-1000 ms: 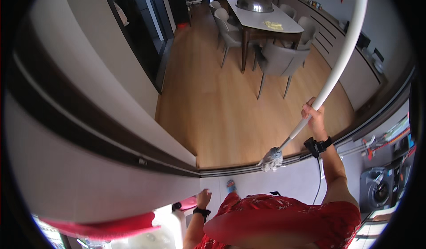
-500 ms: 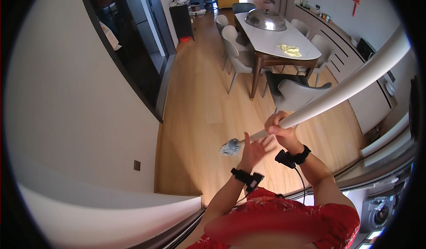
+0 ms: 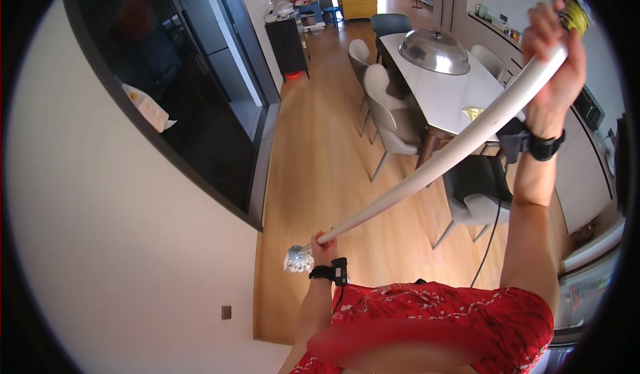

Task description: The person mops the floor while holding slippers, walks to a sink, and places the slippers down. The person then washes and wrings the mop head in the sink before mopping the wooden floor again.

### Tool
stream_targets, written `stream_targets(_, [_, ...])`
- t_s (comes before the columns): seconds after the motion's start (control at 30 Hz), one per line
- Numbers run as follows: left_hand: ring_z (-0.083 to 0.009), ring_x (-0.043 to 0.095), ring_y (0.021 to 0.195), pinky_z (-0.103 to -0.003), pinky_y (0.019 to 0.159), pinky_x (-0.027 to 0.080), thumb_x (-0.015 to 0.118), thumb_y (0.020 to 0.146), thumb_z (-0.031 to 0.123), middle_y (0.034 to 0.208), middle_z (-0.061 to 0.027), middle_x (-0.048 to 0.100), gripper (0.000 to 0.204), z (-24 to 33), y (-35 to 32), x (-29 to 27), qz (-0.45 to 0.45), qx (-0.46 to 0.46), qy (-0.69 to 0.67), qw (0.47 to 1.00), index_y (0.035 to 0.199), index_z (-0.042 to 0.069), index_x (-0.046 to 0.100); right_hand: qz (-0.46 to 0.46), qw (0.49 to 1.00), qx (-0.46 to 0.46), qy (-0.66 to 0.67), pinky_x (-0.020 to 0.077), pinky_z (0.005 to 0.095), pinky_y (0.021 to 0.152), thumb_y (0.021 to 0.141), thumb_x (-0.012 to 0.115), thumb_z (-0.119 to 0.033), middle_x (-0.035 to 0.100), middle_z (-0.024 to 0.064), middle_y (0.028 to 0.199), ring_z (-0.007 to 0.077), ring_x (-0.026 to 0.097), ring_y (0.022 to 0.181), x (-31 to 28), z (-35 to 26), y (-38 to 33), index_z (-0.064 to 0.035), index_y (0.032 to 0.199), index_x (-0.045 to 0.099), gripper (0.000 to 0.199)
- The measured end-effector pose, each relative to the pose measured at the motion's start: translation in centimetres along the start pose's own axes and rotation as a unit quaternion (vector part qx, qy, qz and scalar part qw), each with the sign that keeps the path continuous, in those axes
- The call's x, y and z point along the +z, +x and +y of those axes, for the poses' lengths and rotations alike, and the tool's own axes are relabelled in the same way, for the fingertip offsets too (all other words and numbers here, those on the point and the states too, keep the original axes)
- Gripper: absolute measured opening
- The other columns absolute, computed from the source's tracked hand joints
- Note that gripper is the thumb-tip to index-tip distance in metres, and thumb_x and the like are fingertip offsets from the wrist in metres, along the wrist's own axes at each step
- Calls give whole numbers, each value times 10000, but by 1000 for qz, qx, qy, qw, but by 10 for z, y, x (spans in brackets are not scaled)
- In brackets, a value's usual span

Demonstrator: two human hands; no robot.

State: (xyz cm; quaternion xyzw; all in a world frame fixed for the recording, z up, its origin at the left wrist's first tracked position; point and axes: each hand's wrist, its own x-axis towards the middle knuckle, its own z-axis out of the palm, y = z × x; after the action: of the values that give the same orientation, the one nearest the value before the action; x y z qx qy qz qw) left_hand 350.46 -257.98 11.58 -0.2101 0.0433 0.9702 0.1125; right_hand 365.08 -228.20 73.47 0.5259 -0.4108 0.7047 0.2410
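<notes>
A mop with a long white handle (image 3: 433, 173) runs slantwise across the view, from low on the left to high on the right. Its grey-white string head (image 3: 298, 259) hangs over the wooden floor at the lower end. Just above that head, my left hand (image 3: 323, 247) is closed round the handle. Raised at the upper right, my right hand (image 3: 557, 74) is closed about the handle's top end, its fingers slightly blurred. A yellow-and-dark piece (image 3: 575, 17) shows right beside those fingers; whether it belongs to the mop I cannot tell.
Ahead stands a white dining table (image 3: 423, 97) with a domed metal cover (image 3: 435, 52) and a yellow cloth-like thing (image 3: 473, 113). Grey chairs (image 3: 393, 121) surround it, one (image 3: 477, 184) close behind the handle. A wall (image 3: 153, 241) and dark sliding door (image 3: 200, 101) bound the left.
My left hand, open beside the handle before, now grips it near the mop head. My right hand has moved up and right to the handle's far end. The view has shifted too.
</notes>
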Motion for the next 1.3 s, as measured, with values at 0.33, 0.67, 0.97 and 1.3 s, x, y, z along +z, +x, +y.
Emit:
stream_targets(0.33, [-246,599,930,-422,875,470,560,875,221,918,-93,638,179,80,227,231,-37,-218,63,973,906,45,563,3,999,32,-41,367,181,497,880,538,-148,360,11,706,77,366,578,-153,246,105,-39,906,401,177])
stream_targets(0.67, [-241,621,816,-347,731,529,537,831,95,810,-90,646,83,104,568,377,-48,-230,0,972,816,32,588,-19,973,-12,-230,449,202,537,757,679,-246,419,33,642,110,436,514,-374,415,198,-12,938,440,380])
stream_targets(0.97, [-234,624,861,-353,788,538,574,874,210,880,-120,640,190,94,792,604,-98,-257,93,957,880,20,568,-49,955,-114,-269,466,119,486,722,635,-185,507,20,711,40,487,507,-560,622,310,64,1110,389,523])
stream_targets(1.3, [-222,627,832,-322,752,543,571,838,88,868,-120,643,48,52,1120,756,-86,-351,134,923,853,45,556,-252,943,140,-168,568,208,632,575,845,-93,631,73,753,116,647,639,-802,731,420,-7,758,568,343])
